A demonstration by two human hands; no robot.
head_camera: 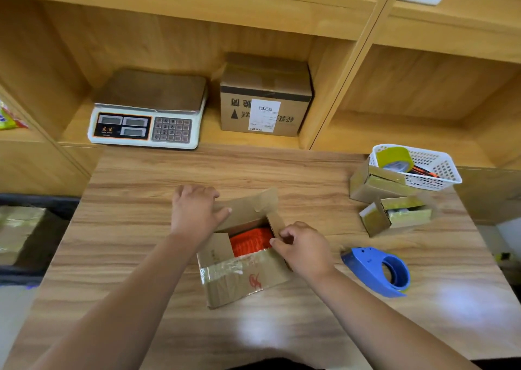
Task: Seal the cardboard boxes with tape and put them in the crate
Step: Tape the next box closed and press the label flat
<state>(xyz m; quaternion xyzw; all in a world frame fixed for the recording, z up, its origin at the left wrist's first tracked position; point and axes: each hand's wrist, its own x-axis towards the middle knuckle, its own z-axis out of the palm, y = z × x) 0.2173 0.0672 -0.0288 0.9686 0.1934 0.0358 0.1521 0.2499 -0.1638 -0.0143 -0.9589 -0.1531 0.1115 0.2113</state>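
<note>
Two hands close the cardboard box (242, 282): left hand (194, 211) grips its far flap (251, 206), right hand (303, 249) pinches its side flap (277, 223); tuck side flaps under first, edges square.

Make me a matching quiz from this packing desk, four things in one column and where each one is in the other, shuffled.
Things:
1. blue tape dispenser
2. weighing scale
3. yellow-green tape roll
4. open cardboard box

Places:
A. touched by left hand and right hand
B. in the white basket
C. on the shelf, beside the labelled box
D. on the table, right of the right hand

Pairs: 1-D, 2-C, 3-B, 4-A
</note>
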